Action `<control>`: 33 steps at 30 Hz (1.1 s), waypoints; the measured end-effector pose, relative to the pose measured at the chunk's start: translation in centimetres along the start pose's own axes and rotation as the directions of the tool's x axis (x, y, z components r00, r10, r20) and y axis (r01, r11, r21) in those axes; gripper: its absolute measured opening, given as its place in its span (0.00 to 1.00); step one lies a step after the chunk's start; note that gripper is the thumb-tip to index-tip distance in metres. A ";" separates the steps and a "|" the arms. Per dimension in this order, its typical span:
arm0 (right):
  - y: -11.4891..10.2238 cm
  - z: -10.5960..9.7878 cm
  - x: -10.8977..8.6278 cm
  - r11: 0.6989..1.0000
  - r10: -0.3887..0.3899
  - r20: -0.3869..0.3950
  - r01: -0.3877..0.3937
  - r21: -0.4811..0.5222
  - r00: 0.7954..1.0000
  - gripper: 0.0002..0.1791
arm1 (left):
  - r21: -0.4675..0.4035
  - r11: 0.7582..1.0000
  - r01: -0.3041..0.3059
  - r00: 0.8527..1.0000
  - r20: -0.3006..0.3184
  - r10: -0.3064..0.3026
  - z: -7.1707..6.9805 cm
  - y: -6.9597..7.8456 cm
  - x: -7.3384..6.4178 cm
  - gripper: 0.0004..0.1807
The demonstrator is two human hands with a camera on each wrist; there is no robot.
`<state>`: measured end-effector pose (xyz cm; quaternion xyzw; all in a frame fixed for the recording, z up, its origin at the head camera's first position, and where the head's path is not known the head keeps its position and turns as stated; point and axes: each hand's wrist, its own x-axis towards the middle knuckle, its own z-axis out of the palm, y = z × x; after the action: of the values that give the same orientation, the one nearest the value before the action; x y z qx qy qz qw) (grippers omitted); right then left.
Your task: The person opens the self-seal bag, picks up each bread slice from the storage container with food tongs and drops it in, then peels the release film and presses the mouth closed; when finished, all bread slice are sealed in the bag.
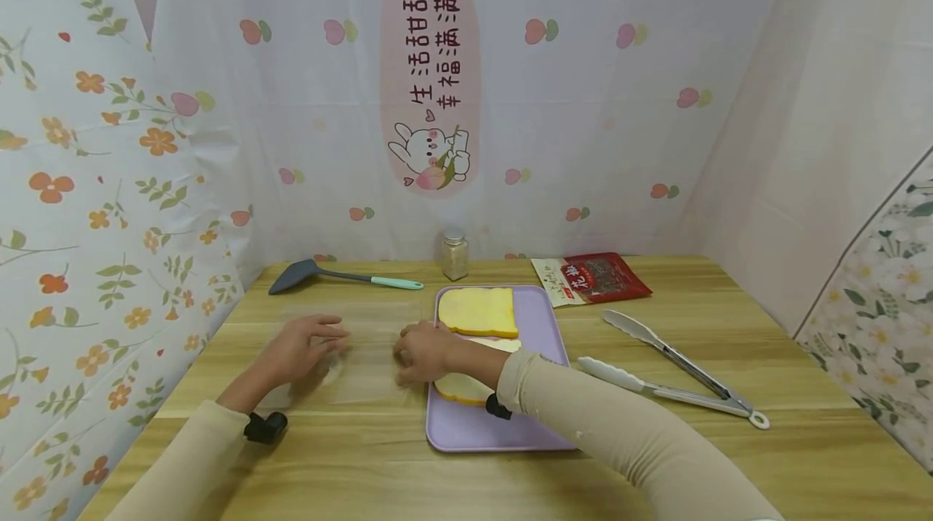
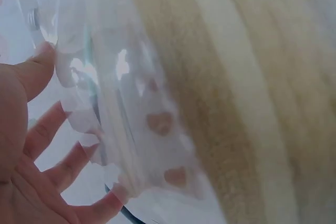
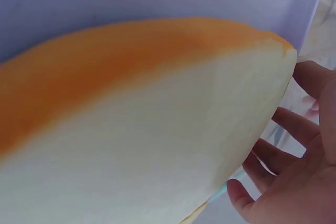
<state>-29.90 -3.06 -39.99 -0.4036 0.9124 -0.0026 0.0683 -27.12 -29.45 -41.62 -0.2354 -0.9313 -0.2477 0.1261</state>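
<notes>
A sheet or bag of clear plastic (image 1: 373, 355) lies on the table between my two hands, its outline faint. My left hand (image 1: 300, 349) is at its left side. In the left wrist view, the thumb and spread fingers touch the crinkled clear plastic (image 2: 123, 77). My right hand (image 1: 424, 352) is over the tray's left edge with its fingers bent downward. The right wrist view shows thumb and fingers apart, beside a bread slice (image 3: 157, 124). Another bread slice (image 1: 477, 310) lies farther back on the purple tray (image 1: 543, 335). My right forearm partly covers the nearer slice.
Silver tongs (image 1: 688, 367) with white tips lie spread to the tray's right. Behind them is a red-and-white packet (image 1: 594, 278). A small seasoning jar (image 1: 455, 255) stands at the back, and a dark spatula (image 1: 342, 274) with a mint handle lies back left.
</notes>
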 end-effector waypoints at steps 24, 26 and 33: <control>0.2 -0.1 -0.1 1.000 0.012 0.040 -0.013 0.028 0.999 0.26 | -0.111 0.994 -0.026 0.996 -0.087 0.016 -2.7 -0.6 0.1 0.10; 0.3 -0.1 -0.1 0.999 0.014 0.035 -0.015 0.031 0.999 0.25 | -0.119 0.993 -0.013 0.997 -0.076 0.003 -2.9 -0.5 0.2 0.10; -0.3 0.0 0.0 0.995 0.085 0.058 -0.088 0.046 0.995 0.31 | -0.135 0.990 0.032 0.999 0.011 -0.031 -2.5 -0.4 0.2 0.12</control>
<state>-29.69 -3.23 -39.97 -0.3617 0.9265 -0.0105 0.1035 -27.18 -30.96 -39.60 -0.2298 -0.9165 -0.3112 0.1018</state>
